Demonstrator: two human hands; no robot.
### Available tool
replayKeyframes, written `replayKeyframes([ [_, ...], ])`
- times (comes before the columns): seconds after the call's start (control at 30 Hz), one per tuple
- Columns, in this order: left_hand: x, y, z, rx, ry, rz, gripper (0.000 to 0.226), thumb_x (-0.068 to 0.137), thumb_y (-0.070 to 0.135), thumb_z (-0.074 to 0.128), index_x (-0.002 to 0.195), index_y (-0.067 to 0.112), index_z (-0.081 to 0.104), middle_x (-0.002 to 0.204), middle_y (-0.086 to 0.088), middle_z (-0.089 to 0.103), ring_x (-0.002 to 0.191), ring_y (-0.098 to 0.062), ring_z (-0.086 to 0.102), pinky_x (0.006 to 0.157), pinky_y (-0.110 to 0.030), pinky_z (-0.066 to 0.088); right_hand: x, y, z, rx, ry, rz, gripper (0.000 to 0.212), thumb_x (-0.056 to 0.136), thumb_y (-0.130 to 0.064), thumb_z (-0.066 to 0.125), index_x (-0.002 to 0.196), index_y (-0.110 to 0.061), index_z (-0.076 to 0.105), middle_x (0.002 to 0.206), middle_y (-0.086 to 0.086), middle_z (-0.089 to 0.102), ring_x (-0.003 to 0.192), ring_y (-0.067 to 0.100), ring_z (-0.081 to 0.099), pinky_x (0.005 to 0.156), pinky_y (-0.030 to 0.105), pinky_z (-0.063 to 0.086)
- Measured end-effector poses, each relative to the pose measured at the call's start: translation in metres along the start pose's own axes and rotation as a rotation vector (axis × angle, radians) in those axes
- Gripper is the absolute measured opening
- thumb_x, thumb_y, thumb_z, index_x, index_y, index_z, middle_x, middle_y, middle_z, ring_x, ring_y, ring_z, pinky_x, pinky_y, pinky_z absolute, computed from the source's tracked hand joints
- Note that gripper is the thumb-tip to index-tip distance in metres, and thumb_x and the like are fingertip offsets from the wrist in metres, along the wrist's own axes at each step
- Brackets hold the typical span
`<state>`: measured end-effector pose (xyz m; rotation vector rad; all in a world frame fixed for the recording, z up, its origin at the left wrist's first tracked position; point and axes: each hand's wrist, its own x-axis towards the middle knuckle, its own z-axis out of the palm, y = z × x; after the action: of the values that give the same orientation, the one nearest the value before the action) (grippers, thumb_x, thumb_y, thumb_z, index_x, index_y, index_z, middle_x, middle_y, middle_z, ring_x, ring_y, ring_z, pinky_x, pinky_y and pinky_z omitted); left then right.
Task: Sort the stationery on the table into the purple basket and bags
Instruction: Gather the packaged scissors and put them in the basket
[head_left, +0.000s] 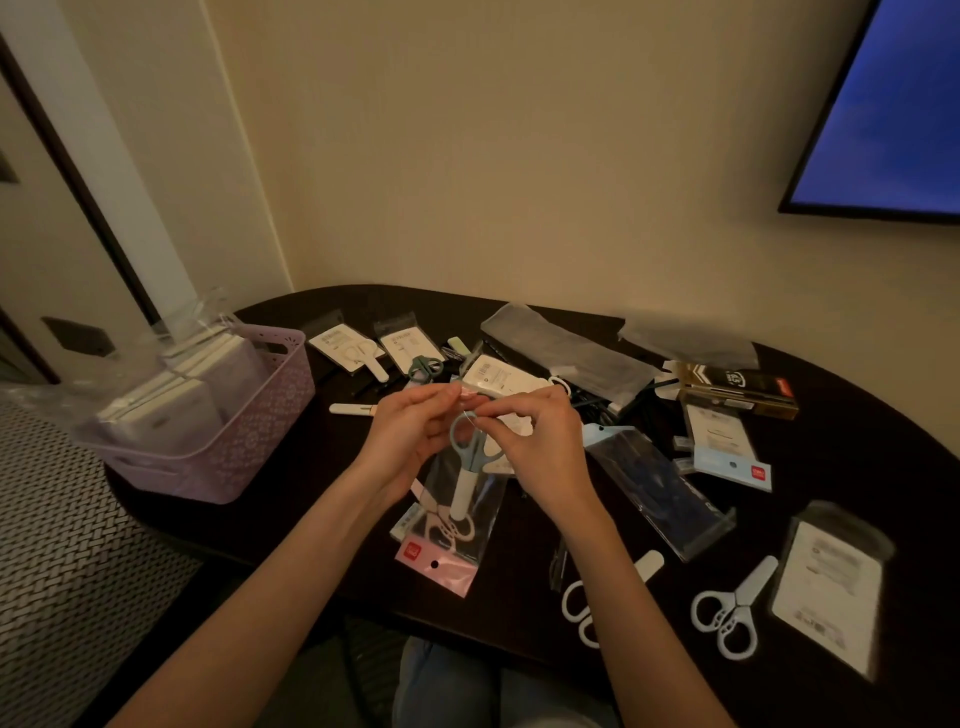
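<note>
Glossy clear bag (470, 499) around blue-handled scissors (470, 452)

Head view. Left hand (410, 436) and right hand (535, 441) pinch the top of a clear bag (467, 499) holding blue scissors (470, 457), above a dark table (519, 597). Purple basket (249, 447) with packets stands at left; two white scissors (727, 613) lie loose at right among scattered bags. A screen (883, 114) hangs on the wall.

Dark table (857, 431) bears purple basket (249, 441), scissors (727, 613), bags (660, 488).
</note>
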<state>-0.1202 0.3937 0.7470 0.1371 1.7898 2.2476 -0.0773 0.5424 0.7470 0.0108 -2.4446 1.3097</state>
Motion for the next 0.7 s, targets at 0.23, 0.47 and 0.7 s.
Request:
replayKeyframes([
  [0.23, -0.002, 0.000, -0.007, -0.073, 0.018, 0.002, 0.027, 0.096, 0.014, 0.055, 0.113, -0.004, 0.064, 0.107, -0.019, 0.071, 0.098, -0.028, 0.071, 0.079, -0.033, 0.059, 0.001, 0.005, 0.006, 0.106, 0.096, -0.060, 0.013, 0.084, -0.018, 0.072, 0.093, -0.027, 0.074, 0.088, -0.019, 0.061, 0.096, 0.007, 0.050, 0.076, 0.014, 0.036],
  [0.47, -0.011, 0.008, -0.026, -0.085, 0.062, 0.003, 0.026, 0.094, 0.015, 0.055, 0.111, -0.003, 0.066, 0.104, -0.015, 0.072, 0.088, -0.022, 0.071, 0.079, -0.034, 0.059, 0.002, 0.024, 0.012, 0.333, 0.315, 0.214, 0.013, 0.087, -0.009, 0.065, 0.087, -0.022, 0.067, 0.088, -0.005, 0.067, 0.086, 0.009, 0.063, 0.075, 0.021, 0.052],
  [0.7, -0.025, 0.012, -0.045, -0.067, 0.186, 0.031, 0.019, 0.096, 0.014, 0.054, 0.101, 0.003, 0.068, 0.102, -0.015, 0.073, 0.086, -0.023, 0.071, 0.076, -0.033, 0.059, -0.016, 0.048, 0.041, -0.088, -0.364, 0.206, 0.004, 0.082, -0.013, 0.073, 0.086, -0.011, 0.075, 0.085, 0.003, 0.072, 0.074, 0.004, 0.062, 0.068, 0.016, 0.050],
])
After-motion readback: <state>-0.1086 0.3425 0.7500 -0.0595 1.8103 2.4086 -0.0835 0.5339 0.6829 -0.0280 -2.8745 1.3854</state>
